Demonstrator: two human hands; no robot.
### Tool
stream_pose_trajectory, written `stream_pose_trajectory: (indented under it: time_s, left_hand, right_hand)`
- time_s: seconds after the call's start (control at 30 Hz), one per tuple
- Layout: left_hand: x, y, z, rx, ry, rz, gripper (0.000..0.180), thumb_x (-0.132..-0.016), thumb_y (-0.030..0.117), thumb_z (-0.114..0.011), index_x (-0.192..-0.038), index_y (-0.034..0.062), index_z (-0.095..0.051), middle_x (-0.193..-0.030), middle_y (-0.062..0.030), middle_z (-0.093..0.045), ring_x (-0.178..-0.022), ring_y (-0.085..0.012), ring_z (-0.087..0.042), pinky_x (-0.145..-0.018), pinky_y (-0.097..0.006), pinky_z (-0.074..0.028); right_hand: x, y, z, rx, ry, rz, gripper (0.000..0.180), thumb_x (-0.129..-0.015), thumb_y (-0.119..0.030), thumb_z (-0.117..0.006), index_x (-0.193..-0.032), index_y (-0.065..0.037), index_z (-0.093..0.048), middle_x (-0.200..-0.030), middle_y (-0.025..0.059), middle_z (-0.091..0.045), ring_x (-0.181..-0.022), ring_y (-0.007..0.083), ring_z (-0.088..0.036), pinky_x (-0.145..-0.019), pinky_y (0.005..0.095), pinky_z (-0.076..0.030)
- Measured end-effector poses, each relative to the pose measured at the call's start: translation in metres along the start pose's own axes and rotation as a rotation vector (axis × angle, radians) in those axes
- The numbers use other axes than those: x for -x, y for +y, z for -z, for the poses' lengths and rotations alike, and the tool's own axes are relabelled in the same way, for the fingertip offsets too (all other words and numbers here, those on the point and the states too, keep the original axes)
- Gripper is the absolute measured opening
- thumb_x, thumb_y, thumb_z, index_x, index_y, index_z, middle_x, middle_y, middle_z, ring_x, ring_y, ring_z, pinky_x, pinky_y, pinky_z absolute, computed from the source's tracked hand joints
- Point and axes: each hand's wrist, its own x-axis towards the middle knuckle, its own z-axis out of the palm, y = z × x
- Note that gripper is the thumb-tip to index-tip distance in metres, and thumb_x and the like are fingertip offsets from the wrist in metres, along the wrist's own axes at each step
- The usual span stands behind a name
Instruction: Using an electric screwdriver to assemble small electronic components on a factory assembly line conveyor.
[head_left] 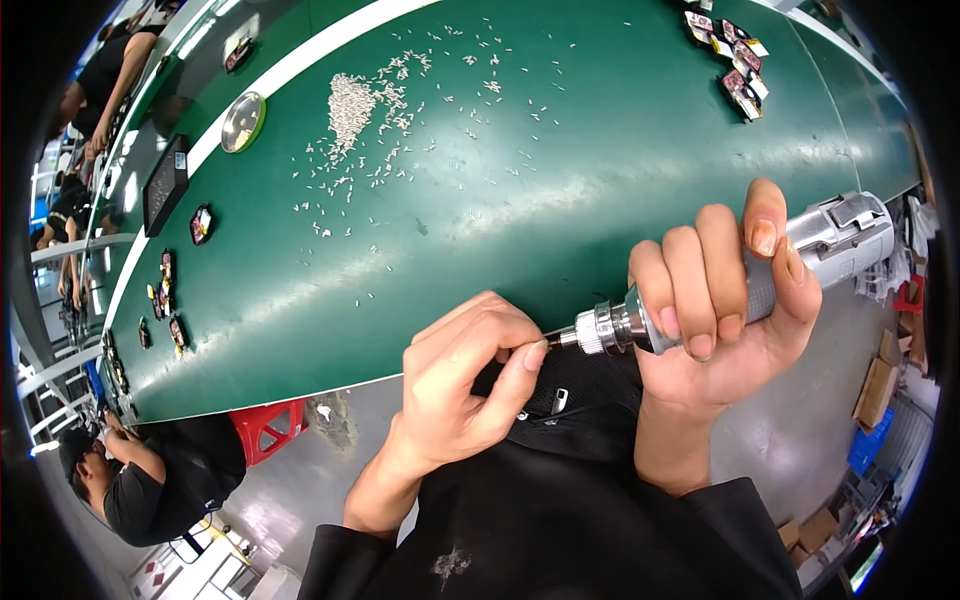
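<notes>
The silver handheld tool [845,240] lies aslant above the person's lap, in front of the near edge of the green table [540,245]. The right hand [715,310] grips its barrel, fingers curled over it, while the left hand [475,370] pinches thumb and forefinger together at the thin tip [566,338] beyond the ribbed collar [598,331] (whether something small is held there too, I cannot tell). On the tabletop, beyond the left hand, many small white pieces [352,108] lie heaped, with strays scattered around the pile. Left of them are a round dish [261,128] and a black tray [165,188]; small dark parts [742,92] lie clustered at the far right, with more along the left side. Farther out, a co-worker [150,495] in black sits beside a red stool [268,433] at lower left, and cardboard boxes [876,380] stand near a blue bin [872,440] at right.
</notes>
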Motion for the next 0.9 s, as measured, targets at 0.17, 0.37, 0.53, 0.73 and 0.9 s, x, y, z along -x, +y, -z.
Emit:
stream_pose_trajectory:
  time_s: [0.17, 0.37, 0.53, 0.73, 0.9]
  left_hand:
    - [-0.02, 0.006, 0.024, -0.167, 0.003, 0.004, 0.031, -0.079, 0.001, -0.065, -0.108, -0.0059, -0.055, -0.075, -0.0105, -0.061, -0.066, -0.0217, -0.059, -0.062, -0.03, -0.048]
    - [-0.114, -0.044, 0.172, -0.666, 0.467, 0.115, 0.032, -0.088, 0.007, -0.055, -0.118, -0.0037, -0.051, -0.083, -0.0124, -0.065, -0.075, -0.0181, -0.063, -0.07, -0.03, -0.05]
    - [-0.176, -0.131, 0.281, -1.141, 0.432, 0.268, 0.046, -0.081, 0.024, -0.065, -0.115, -0.0036, -0.052, -0.094, -0.0201, -0.064, -0.086, -0.0335, -0.063, -0.08, -0.039, -0.049]
    - [-0.21, -0.164, 0.28, -1.356, 0.341, 0.274, 0.044, -0.079, 0.026, -0.067, -0.107, -0.0037, -0.053, -0.097, -0.0258, -0.06, -0.092, -0.042, -0.057, -0.084, -0.047, -0.046]
    - [-0.215, -0.156, 0.286, -1.266, 0.263, 0.23, 0.036, -0.075, 0.014, -0.066, -0.103, -0.0038, -0.053, -0.089, -0.0219, -0.063, -0.087, -0.0382, -0.06, -0.08, -0.046, -0.047]
  right_hand:
    - [0.003, 0.007, 0.0, -0.062, 0.235, 0.043, 0.012, -0.092, -0.019, -0.041, -0.089, -0.008, -0.045, -0.049, -0.0008, -0.036, -0.04, 0.0111, -0.036, -0.049, 0.0292, -0.038]
    - [0.012, 0.013, 0.013, -0.043, 0.346, -0.003, 0.011, -0.089, -0.017, -0.044, -0.084, -0.008, -0.043, -0.048, -0.0003, -0.036, -0.039, 0.0111, -0.037, -0.047, 0.0295, -0.038]
    - [0.016, 0.021, 0.021, -0.109, 0.304, -0.112, 0.009, -0.087, -0.016, -0.046, -0.085, -0.008, -0.045, -0.048, 0.0012, -0.037, -0.038, 0.0125, -0.037, -0.048, 0.0307, -0.038]
    - [0.013, 0.02, 0.034, -0.193, 0.177, -0.174, 0.01, -0.087, -0.016, -0.047, -0.084, -0.007, -0.046, -0.048, 0.0017, -0.037, -0.04, 0.0137, -0.038, -0.051, 0.0329, -0.041]
    - [0.012, 0.02, 0.036, -0.236, 0.166, -0.167, 0.009, -0.087, -0.016, -0.048, -0.083, -0.008, -0.046, -0.048, 0.002, -0.037, -0.04, 0.014, -0.039, -0.052, 0.0327, -0.041]
